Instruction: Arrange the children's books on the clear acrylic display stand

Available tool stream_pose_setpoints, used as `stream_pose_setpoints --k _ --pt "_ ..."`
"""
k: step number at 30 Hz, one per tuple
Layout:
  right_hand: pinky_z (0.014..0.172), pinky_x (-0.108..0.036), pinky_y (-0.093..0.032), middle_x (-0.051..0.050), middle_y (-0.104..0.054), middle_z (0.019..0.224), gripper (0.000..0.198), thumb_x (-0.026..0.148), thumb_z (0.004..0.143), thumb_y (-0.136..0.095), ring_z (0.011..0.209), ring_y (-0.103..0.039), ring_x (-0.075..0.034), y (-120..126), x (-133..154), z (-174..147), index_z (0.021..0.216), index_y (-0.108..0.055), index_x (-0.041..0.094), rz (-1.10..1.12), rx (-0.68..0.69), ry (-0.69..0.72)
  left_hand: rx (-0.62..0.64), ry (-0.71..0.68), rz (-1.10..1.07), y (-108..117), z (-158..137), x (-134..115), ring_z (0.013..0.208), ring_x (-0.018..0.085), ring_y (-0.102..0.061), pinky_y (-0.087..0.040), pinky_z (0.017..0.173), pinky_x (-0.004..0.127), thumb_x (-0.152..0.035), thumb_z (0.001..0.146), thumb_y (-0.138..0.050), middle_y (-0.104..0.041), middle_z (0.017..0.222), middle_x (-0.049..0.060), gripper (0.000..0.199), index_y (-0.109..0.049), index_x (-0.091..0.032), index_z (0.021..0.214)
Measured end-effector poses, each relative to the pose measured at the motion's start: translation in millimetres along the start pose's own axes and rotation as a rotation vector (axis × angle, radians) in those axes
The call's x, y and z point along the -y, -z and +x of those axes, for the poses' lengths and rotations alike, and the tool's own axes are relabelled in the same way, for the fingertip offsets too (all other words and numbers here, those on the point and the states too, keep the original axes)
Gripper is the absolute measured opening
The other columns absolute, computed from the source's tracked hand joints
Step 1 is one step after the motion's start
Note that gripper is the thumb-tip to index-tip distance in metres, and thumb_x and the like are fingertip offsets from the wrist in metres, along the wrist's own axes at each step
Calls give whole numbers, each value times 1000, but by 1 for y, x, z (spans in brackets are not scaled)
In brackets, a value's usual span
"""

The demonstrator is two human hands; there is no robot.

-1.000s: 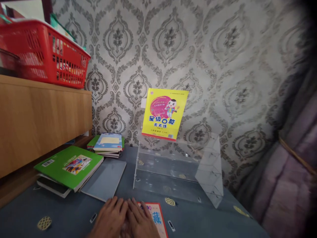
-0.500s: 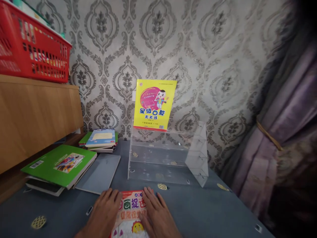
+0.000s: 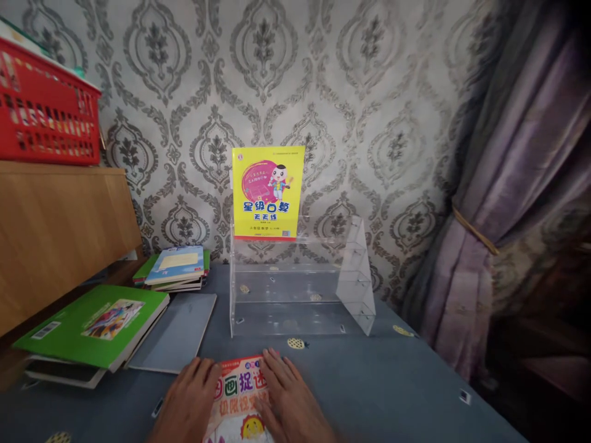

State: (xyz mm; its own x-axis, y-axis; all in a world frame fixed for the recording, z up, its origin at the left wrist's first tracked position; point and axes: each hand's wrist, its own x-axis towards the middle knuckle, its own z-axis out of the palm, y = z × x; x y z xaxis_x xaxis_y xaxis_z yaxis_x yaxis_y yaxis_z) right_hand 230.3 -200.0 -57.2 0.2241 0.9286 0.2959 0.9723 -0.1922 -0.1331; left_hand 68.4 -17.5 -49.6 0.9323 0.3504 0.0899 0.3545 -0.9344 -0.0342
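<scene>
A picture-puzzle book (image 3: 242, 400) with a red top border, colourful Chinese characters and a smiling sun lies at the bottom of the view. My left hand (image 3: 187, 400) is closed along its left edge. On the right side, my right hand (image 3: 293, 400) grips it, thumb on the cover and long fingers reaching to the top corner. The book's lower part falls outside the view. Beyond it stands a clear tiered acrylic rack (image 3: 286, 317), its upper back tier bearing a yellow arithmetic workbook (image 3: 268, 194) upright at the left end.
Left of the rack, a green book (image 3: 95, 326) lies over other books beside a grey-blue book (image 3: 173, 332). Behind them is a small stack with a light-blue book (image 3: 178, 264) on top. A red basket (image 3: 50, 111) sits on a wooden cabinet (image 3: 64, 240). Purple curtains (image 3: 498, 246) hang at right.
The view has turned slightly, so the rack, books and basket appear farther left. Both hands stay on the puzzle book, with little movement against the table.
</scene>
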Motion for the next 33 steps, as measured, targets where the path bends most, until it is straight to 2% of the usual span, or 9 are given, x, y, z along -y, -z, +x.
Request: stream_pose_setpoints --k 9,15,21,26,29,31,33 --pt "107 -47 -48 -14 -56 145 55 43 97 -51 134 -54 -31 -14 -8 -2 145 -53 16 -59 -75 22 -18 -32 3 -5 1 7 117 24 -58 -48 102 38 0 86 -40 -65 126 9 52 -59 -22 129" --pt "101 -57 -52 -14 -58 143 52 41 96 -54 130 -56 -38 -2 1 -2 140 -57 14 -136 -46 -18 30 -4 0 5 -1 0 125 26 -55 -47 105 41 -3 85 -44 -61 135 10 53 -58 -21 133" --pt "102 -59 -50 -12 -55 146 50 39 98 -49 132 -54 -38 6 8 -2 141 -56 16 -126 -6 -67 63 44 26 22 -1 -12 125 28 -56 -47 106 46 -5 88 -45 -62 135 13 47 -60 -16 131" --pt "108 -55 -44 -11 -56 147 46 35 99 -47 135 -51 -34 11 15 -2 142 -56 19 -85 5 -106 -39 -23 47 27 -5 -13 113 27 -62 -52 97 45 -7 92 -46 -67 122 12 33 -63 -16 118" --pt "111 -55 -39 -13 -54 149 47 35 100 -44 139 -46 -35 15 21 -1 142 -55 16 -76 44 -158 -153 -105 61 24 -9 -9 112 27 -62 -52 96 44 -13 98 -45 -67 119 14 23 -64 -15 110" --pt "113 -55 -36 -13 -52 151 49 37 101 -43 142 -42 -35 15 23 1 144 -53 15 -79 70 -172 -213 -145 45 19 -10 -4 119 28 -59 -50 100 44 -23 100 -49 -66 124 16 22 -63 -13 114" --pt "113 -55 -36 -12 -51 152 51 39 102 -41 142 -41 -36 14 22 1 145 -51 15 -76 90 -160 -243 -147 22 13 -11 0 124 28 -57 -48 104 44 -30 100 -52 -64 131 17 30 -60 -12 122"
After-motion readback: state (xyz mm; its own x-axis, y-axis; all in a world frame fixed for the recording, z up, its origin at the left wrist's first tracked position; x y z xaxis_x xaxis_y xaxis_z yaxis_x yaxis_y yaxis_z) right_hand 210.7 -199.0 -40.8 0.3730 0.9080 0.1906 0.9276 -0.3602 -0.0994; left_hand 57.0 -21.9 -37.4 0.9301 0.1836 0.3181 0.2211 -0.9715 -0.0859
